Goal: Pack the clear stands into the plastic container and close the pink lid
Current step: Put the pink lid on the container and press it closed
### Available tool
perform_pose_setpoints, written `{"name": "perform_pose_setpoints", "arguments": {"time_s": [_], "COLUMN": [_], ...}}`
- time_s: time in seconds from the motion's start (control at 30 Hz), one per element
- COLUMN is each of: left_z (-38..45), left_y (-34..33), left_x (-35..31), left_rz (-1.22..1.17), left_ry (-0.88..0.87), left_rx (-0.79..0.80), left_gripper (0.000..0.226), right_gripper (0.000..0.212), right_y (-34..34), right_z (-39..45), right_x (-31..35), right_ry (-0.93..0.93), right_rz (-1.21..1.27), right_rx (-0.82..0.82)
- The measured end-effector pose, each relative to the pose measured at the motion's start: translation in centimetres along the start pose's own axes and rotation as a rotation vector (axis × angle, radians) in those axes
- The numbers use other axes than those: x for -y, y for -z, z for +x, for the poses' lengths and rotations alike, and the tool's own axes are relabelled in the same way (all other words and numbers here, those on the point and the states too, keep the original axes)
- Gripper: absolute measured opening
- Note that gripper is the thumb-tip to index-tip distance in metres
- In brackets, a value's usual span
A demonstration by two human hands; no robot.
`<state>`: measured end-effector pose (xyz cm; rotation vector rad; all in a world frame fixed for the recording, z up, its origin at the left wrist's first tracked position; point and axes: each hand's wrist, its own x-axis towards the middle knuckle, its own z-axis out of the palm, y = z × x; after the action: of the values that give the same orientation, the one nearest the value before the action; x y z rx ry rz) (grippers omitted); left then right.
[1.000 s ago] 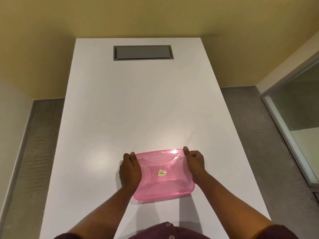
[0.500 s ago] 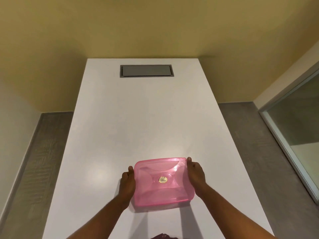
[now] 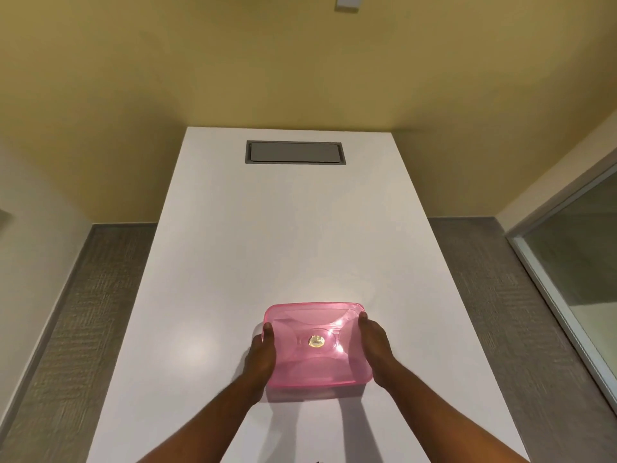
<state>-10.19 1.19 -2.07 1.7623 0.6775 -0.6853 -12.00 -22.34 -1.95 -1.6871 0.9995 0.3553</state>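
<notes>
Head view, looking down a long white table (image 3: 287,235). A pink lid (image 3: 315,344) is lying flat over the plastic container, near the table's near edge and about midway between its left and right edges; the translucent lid is covering the container body almost entirely, so the container itself and whatever it is holding cannot be made out. A small round gold sticker (image 3: 316,341) is sitting at the centre of the lid, and ceiling light is glinting off the lid's far right portion.

The left hand (image 3: 260,357) is pressing against the lid's left edge, with a fingertip curling over the far left corner. The right hand (image 3: 374,349) is lying along the lid's right edge, with its fingertips touching the far right corner. Both hands are clasping the lid between them from opposite sides, and both forearms are reaching in from the table's near edge.

A grey rectangular hatch (image 3: 295,152) is set flush into the table near its far edge, well apart from the lid. Grey carpet (image 3: 76,312) is running along both long sides of the table.
</notes>
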Motion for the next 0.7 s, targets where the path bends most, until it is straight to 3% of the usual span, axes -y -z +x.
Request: {"name": "perform_pose_setpoints", "arguments": {"time_s": [0.5,0.7], "left_z": [1.5,1.1], "left_y": [0.5,1.4], "left_x": [-2.8,-3.0], "left_rz": [0.078,0.336], "left_ry": [-0.043,-0.211], "left_rx": [-0.013,-0.076], "left_gripper": [0.07,0.067], "right_gripper": [0.055,0.069], "right_y": [-0.6,0.2], "right_z": [1.5,1.5], "right_x": [2.8,3.1], "right_ry": [0.044,0.061], "right_rz": [-0.048,-0.218], "right_rx": [0.021,0.055]}}
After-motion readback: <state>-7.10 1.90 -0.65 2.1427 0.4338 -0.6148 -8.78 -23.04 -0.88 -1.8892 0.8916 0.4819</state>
